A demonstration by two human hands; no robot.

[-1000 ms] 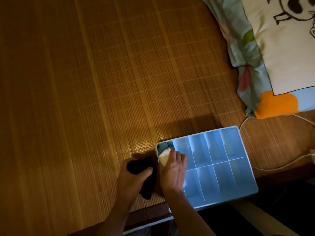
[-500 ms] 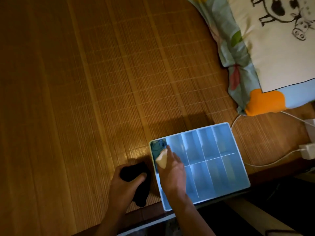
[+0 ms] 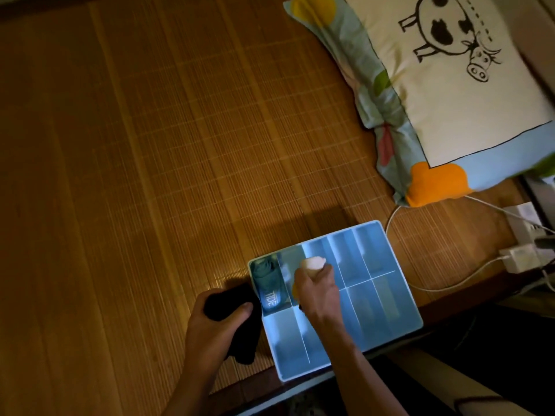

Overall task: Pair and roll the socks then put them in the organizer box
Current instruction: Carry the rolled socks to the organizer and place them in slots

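A light blue organizer box [image 3: 390,256] with several compartments lies on the bamboo mat near its front edge. A rolled teal sock with white lettering [image 3: 268,285] fills the far-left compartment. My right hand [image 3: 315,291] is over the second compartment of the back row, closed around a cream rolled sock [image 3: 313,262] whose end pokes out above the fingers. My left hand [image 3: 214,328] rests on the mat just left of the box, gripping a black sock [image 3: 240,322] that hangs down past the palm.
A bamboo mat [image 3: 150,175] covers the surface. A pillow with a cow drawing [image 3: 450,100] lies at the far right. White cables and a charger plug [image 3: 516,259] trail right of the box. The mat's front edge drops off just below the box.
My right hand has carried the cream sock from the far-left compartment over to the one beside it, uncovering the teal sock. The left hand keeps the black sock in place.
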